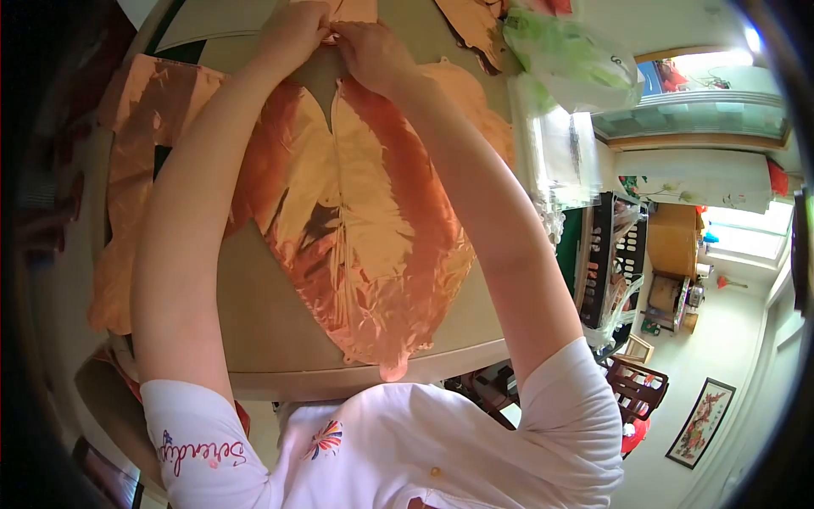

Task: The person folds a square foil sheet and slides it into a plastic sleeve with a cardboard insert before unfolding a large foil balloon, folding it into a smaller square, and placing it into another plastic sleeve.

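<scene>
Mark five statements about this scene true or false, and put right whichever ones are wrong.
1. The left hand and right hand are wide apart. False: their fingertips come together at the coppery foil.
2. The large shiny piece of coppery foil lies on the table. True.
3. The black crate is to the left of the table. False: it is to the right.
4. A green and white plastic bag lies to the right of the hands. True.
5. The shirt has long sleeves. False: they are short, leaving the forearms bare.
</scene>
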`<move>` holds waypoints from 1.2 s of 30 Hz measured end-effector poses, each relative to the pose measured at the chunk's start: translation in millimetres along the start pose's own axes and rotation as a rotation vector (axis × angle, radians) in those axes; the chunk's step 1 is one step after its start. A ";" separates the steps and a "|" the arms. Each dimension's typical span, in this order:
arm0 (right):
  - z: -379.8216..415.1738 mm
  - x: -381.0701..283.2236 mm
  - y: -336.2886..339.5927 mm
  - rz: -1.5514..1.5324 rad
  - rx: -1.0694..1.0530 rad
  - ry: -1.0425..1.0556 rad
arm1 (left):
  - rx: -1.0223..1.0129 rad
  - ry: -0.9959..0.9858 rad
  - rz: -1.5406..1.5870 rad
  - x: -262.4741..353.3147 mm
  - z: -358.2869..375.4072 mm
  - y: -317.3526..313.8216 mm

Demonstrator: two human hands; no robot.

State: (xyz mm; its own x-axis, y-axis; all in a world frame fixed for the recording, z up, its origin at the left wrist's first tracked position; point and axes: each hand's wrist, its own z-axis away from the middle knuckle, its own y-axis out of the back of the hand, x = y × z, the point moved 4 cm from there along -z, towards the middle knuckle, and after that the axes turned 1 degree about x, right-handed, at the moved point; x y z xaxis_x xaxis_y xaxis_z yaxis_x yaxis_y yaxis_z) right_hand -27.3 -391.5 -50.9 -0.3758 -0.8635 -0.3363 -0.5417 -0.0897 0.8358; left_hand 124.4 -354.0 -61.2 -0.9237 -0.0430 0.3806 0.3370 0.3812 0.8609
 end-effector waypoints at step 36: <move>-22.2 24.8 4.6 -0.206 0.081 -0.396 | 0.172 0.261 0.261 -50.5 -23.3 -39.9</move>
State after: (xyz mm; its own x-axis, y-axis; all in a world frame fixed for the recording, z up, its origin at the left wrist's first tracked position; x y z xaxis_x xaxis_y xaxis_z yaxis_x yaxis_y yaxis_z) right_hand -22.5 -424.3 -45.8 -0.5041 -0.5736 -0.6456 -0.6866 -0.1873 0.7025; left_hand 161.8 -388.5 -106.8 -0.7266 -0.1489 0.6707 0.4979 0.5587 0.6633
